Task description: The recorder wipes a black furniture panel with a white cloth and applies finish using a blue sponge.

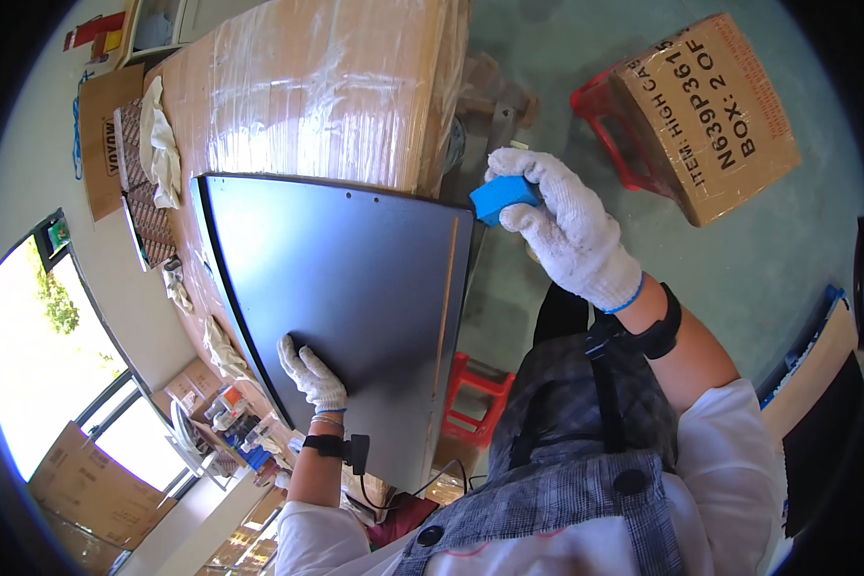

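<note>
Now, head view, white-gloved left hand (pixel 314 380) rests open on a large flat dark-grey panel (pixel 346 278), white-gloved right hand (pixel 578 232) pinches a blue rectangular block (pixel 499 199) beside the panel's far right corner, plastic-wrapped brown cardboard (pixel 326 96) beyond the panel.

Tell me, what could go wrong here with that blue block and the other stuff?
The blue block might slip, since the right hand holds it in just a pinch. The dark panel could shift if the left hand resting on it presses hard. The cardboard box on the red stool might topple if bumped.
</note>
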Available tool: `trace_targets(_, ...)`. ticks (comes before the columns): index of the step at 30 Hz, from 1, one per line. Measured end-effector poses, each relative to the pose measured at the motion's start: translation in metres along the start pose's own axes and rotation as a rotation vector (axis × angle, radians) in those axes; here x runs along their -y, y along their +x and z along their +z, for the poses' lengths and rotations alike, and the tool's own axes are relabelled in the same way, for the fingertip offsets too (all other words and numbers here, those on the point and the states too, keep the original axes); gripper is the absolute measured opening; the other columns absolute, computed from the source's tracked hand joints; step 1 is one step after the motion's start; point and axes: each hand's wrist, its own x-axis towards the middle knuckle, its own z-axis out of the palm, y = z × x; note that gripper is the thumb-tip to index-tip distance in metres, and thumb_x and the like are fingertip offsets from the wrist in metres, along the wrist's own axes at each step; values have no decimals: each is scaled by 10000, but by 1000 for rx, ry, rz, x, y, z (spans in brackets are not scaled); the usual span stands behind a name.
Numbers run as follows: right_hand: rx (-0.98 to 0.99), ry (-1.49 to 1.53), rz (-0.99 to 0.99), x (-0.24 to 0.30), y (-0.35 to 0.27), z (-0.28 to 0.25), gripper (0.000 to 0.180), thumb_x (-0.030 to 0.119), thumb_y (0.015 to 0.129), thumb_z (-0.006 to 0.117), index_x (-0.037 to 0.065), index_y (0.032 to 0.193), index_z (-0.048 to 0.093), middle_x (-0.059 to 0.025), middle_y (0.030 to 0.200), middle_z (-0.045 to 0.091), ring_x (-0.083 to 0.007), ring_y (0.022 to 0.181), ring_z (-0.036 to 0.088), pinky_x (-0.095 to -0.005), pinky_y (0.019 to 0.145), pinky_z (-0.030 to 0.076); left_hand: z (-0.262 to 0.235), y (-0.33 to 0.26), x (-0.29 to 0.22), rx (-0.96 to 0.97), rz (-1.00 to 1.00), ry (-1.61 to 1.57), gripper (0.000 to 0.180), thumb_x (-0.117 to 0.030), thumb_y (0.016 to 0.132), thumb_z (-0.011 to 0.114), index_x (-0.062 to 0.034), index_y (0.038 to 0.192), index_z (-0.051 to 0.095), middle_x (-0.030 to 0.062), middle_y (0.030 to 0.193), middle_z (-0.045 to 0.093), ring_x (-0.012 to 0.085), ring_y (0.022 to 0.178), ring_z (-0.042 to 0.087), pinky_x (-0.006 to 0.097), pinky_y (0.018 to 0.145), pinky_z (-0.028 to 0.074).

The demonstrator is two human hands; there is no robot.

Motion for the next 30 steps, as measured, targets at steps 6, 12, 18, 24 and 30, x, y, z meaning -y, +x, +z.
trace_targets(6,-162,94,145,-1,-7,8,369,121,898,673,10,1227,548,-119,1038,614,-200,918,631,-305,844,518,-2,-2,-2,3,-7,6,491,-301,1027,375,11,1404,396,207,1458,381,345,1370,353,440,1156,263)
trace_targets(12,-13,-83,134,1,1,4,363,128,909,661,15,1235,549,-110,1077,611,-177,955,614,-312,865,508,-2,-1,-2,-7,-34,-30,489,-304,1026,380,15,1396,410,206,1452,389,343,1365,362,437,1153,270)
trace_targets(18,-98,66,202,2,-3,11,384,124,905,661,23,1257,546,-121,1087,626,-185,988,616,-305,890,508,0,1,0,-23,0,-17,493,-308,1024,383,16,1395,415,207,1452,390,344,1362,366,440,1147,280)
trace_targets(24,-134,69,286,3,-5,14,383,79,900,644,14,1265,545,-128,1117,618,-174,997,617,-303,881,515,-1,-3,-7,-15,-19,-17,487,-301,1022,386,10,1396,416,211,1448,397,349,1358,372,439,1145,281)
trace_targets(30,-87,-334,159,10,-6,5,346,106,894,668,13,1209,560,-144,1076,633,-230,919,654,-307,842,528,-1,-4,-7,-26,-46,-49,473,-288,1019,401,12,1383,431,207,1441,406,350,1345,389,438,1138,294)
